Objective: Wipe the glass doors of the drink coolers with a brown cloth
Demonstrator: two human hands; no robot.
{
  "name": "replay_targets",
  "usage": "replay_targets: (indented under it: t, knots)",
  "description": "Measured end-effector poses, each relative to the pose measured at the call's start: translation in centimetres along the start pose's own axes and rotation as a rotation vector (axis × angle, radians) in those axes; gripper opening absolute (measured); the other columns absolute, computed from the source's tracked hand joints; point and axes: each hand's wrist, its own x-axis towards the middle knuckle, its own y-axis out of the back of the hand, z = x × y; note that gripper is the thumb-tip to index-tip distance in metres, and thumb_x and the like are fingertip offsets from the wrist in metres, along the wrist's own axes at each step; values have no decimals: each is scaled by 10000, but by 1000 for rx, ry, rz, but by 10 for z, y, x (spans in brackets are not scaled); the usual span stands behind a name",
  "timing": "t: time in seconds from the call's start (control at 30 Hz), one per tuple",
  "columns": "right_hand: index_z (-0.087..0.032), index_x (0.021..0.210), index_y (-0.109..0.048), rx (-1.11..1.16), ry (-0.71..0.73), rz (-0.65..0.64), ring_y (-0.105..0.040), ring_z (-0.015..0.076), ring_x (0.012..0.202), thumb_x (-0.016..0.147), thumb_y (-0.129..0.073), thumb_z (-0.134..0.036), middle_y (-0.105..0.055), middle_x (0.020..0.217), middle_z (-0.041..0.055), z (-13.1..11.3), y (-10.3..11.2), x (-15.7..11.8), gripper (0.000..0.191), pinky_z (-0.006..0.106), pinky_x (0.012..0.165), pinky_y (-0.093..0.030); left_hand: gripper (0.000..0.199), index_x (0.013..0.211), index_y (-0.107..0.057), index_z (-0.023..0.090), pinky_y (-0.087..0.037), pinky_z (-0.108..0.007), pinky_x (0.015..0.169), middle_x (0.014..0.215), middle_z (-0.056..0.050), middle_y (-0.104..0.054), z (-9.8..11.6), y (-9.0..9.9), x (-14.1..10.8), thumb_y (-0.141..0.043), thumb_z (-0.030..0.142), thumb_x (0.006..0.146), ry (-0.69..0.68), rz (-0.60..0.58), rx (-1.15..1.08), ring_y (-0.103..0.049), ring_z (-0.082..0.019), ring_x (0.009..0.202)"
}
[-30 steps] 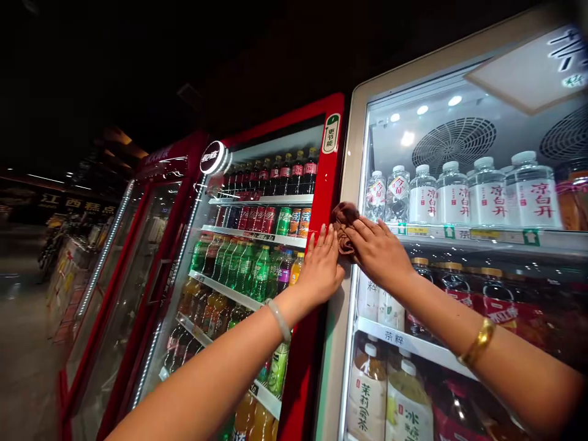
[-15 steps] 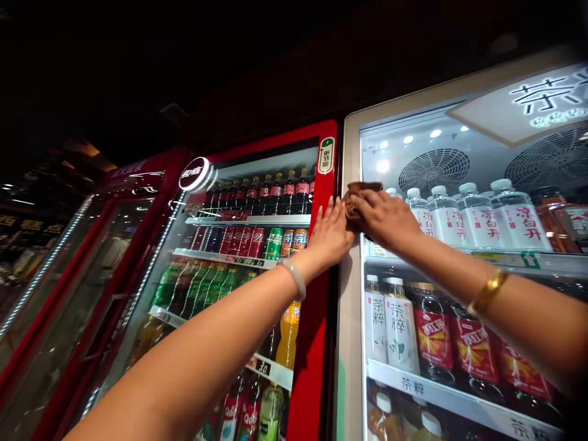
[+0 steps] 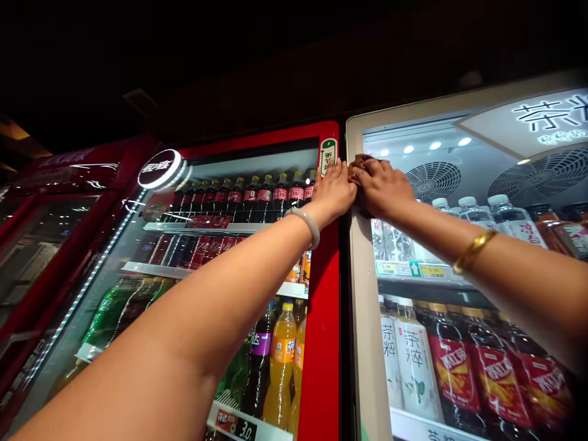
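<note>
Cloth (image 3: pixel 360 165), brown and bunched in the head view, is held in the curled grip of my right hand (image 3: pixel 384 188) at the cream cooler frame (image 3: pixel 364 318). My left hand (image 3: pixel 334 193), outstretched and grasping nothing, lies just beside it, over the neighbouring red cooler frame (image 3: pixel 323 331).

Brown cloth (image 3: pixel 361 162): soft, matt, wrinkled fabric. Red door frame (image 3: pixel 324 318): smooth, glossy, looks like painted metal or plastic, can't tell which. Beige door frame (image 3: pixel 361 300): smooth, low sheen. Glass door (image 3: pixel 257 160) in the red frame: clear, shiny, with reflections. Gold bangle (image 3: pixel 475 251): polished, metallic. Pale bangle (image 3: pixel 307 226): smooth, soft gloss, stone-like. Orange drink bottles (image 3: pixel 283 367): clear glossy plastic, ribbed yellow caps. Water bottles (image 3: pixel 471 209): transparent plastic. White tea bottle (image 3: pixel 416 361): smooth opaque wrap. Red cans (image 3: pixel 206 252): shiny metal. Fan grille (image 3: pixel 434 180): ridged, material unclear.
</note>
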Motion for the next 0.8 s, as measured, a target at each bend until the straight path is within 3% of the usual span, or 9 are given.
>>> replay_targets:
  t: [0.13,0.27,0.4,0.6,0.67,0.8]
  knots:
    - [-118,1539,-479,97,-86,-65,-389,387,1396,1059,-281,-267,-350,1640,208,19,-1,65,540,485,991,-394,744,1674,-207,50,-16,-442,1368,1786,-89,-160,-8,4,54,-320,262,970,37,8,-7,-67,-215,1671]
    - [-59,1550,-445,119,-81,-74,-362,389,1393,1039,-354,-305,-396,1608,214,28,-6,89,574,475,1004,-376,742,1689,-175,96,-38,-436,1366,1790,-58,-155,-15,1,75,-310,275,981,79,3,-49,-53,-207,1669]
    - [-102,1478,-522,68,-118,-12,-423,375,1318,956,-516,-296,-494,1544,203,15,-11,65,557,466,968,-428,736,1687,-182,96,-18,-427,1366,1787,-67,-168,-15,-7,49,-309,281,986,59,13,-59,-61,-200,1669]
    - [-146,1369,-583,5,-77,60,-495,343,1211,1008,-397,-366,-565,1412,210,-22,-10,-18,461,430,881,-453,792,1665,-169,2,19,-420,1362,1784,-138,-119,-8,-21,-33,-377,305,963,-27,-30,-47,-27,-216,1672]
    - [-137,1407,-560,0,-66,48,-499,345,1227,1042,-341,-383,-548,1412,216,-23,-8,-19,491,427,898,-447,799,1665,-167,-5,40,-401,1357,1785,-139,-115,-10,-21,-36,-387,295,958,-52,-28,-26,-15,-211,1672]
    - [-65,1430,-538,42,-113,-28,-475,371,1296,1057,-374,-395,-476,1430,229,-11,-2,23,524,432,934,-433,729,1665,-238,47,50,-446,1355,1785,-97,-157,-17,-13,1,-336,263,976,-14,-29,-16,-19,-216,1673]
